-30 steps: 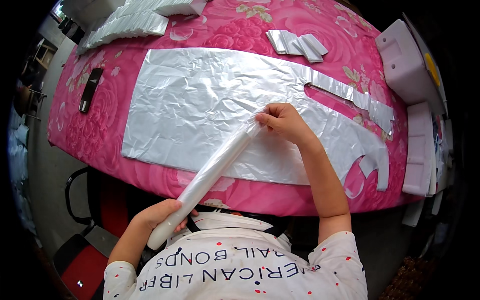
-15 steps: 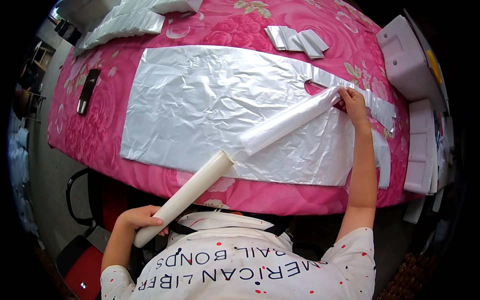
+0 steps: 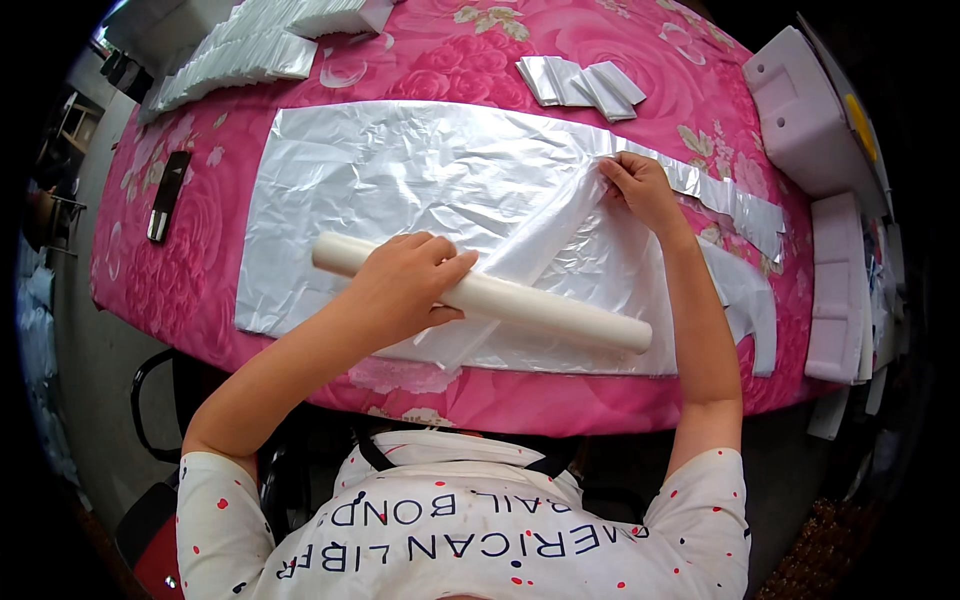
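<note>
A flat stack of silvery-white plastic bags with cut-out handles is spread on the table in front of me. My left hand grips a smooth white tube from above, near its left half. The tube slants across the bags, its right end nearer to me. My right hand pinches the corner of a thin clear plastic bag near the handle end of the stack. That bag runs in loose folds from my right fingers down to the tube and partly behind it.
Pink flowered cloth covers the table. Small folded plastic packets lie beyond the stack, and many more folded packets stand at the far left. A black-handled cutter lies left. White foam boxes line the right edge.
My left hand has brought the tube up from near my lap and turned it across the bags. The plastic, rolled up before, now hangs loose; my right hand has moved left and slightly away.
</note>
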### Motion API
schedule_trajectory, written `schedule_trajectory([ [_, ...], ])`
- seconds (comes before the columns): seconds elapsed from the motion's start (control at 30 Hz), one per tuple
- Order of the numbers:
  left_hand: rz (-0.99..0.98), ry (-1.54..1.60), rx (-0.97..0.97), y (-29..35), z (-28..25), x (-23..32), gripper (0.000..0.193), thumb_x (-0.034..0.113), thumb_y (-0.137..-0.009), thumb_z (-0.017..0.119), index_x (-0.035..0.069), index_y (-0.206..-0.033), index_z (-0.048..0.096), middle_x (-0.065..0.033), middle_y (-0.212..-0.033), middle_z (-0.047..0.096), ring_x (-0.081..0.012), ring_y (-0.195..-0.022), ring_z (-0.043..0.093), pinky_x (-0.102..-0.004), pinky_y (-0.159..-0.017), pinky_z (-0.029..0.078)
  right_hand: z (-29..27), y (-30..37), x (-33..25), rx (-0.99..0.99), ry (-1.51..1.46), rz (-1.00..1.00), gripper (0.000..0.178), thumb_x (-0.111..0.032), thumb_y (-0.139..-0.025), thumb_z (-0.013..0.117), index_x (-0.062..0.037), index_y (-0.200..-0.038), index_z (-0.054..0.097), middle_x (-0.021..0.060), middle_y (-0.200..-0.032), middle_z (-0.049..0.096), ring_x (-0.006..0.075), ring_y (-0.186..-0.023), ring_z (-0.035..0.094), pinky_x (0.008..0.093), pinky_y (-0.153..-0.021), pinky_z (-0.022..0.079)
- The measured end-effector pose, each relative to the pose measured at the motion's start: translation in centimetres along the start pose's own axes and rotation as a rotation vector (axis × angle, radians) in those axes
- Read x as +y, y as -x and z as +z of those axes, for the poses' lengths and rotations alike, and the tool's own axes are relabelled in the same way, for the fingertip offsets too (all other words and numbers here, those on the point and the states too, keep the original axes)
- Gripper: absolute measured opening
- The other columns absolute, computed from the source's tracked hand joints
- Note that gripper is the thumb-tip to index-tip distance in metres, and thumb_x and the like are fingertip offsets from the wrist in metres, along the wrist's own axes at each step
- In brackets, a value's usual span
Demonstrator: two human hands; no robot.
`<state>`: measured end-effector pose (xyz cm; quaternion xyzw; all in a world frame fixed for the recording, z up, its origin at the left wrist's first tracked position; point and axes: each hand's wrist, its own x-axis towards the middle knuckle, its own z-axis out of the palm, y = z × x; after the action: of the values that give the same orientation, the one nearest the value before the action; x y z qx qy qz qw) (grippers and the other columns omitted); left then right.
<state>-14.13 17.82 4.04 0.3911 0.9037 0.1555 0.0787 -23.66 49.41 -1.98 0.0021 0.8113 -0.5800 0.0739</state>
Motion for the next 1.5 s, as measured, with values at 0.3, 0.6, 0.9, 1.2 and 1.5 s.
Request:
schedule_trajectory([
  [0.3,0.351,0.003,-0.042,2.4,7.0,1.2,0.083,0.058,-0.08,0.048,-0.007,-0.131,0.035,-0.0211,-0.139,0.033,-0.0328,-0.129,0.033,-0.0424,-0.107,0.025,0.5,-1.7,-1.2,-0.101,0.204,0.093,0.025,-0.027,-0.088,0.06,-0.0025,-0.085,0.065,-0.0057,-0.064,0.05,0.0027,-0.055,0.041,0.0187,-0.051,0.037],
  [0.6,0.212,-0.027,-0.021,3.5,8.8,4.2,0.087,0.063,-0.081,0.04,-0.006,-0.133,0.033,-0.0228,-0.142,0.028,-0.0338,-0.133,0.026,-0.044,-0.109,0.018,4.9,6.9,-4.8,0.121,0.594,-0.423,0.041,-0.026,-0.082,0.063,-0.0028,-0.115,0.054,0.0188,-0.118,0.051,0.0326,-0.109,0.05,0.0398,-0.093,0.039],
  [0.9,0.148,-0.027,0.001,4.3,9.8,6.4,0.087,0.063,-0.081,0.041,-0.005,-0.134,0.032,-0.0232,-0.144,0.024,-0.0342,-0.135,0.02,-0.0445,-0.11,0.013,5.2,13.5,-2.3,0.108,0.798,-0.387,0.049,-0.011,-0.076,0.065,-0.012,-0.123,0.053,0.01,-0.104,0.057,0.0296,-0.09,0.054,0.0381,-0.078,0.046],
  [1.2,0.292,0.074,-0.039,3.6,8.2,4.0,0.083,0.058,-0.081,0.047,-0.003,-0.135,0.031,-0.0197,-0.145,0.023,-0.0311,-0.136,0.019,-0.0438,-0.11,0.014,-2.7,14.2,0.5,0.41,0.868,-0.259,0.048,-0.011,-0.08,0.06,-0.0107,-0.127,0.05,0.0123,-0.108,0.057,0.0303,-0.096,0.054,0.0373,-0.083,0.043],
  [1.5,0.17,0.037,-0.011,5.0,10.7,7.3,0.079,0.055,-0.078,0.051,0.001,-0.134,0.036,-0.0217,-0.143,0.026,-0.0341,-0.135,0.022,-0.0474,-0.109,0.015,7.3,16.0,-3.0,-0.033,0.805,-0.514,0.053,-0.004,-0.069,0.067,-0.0136,-0.12,0.055,0.005,-0.114,0.057,0.0257,-0.103,0.053,0.0467,-0.098,0.035],
])
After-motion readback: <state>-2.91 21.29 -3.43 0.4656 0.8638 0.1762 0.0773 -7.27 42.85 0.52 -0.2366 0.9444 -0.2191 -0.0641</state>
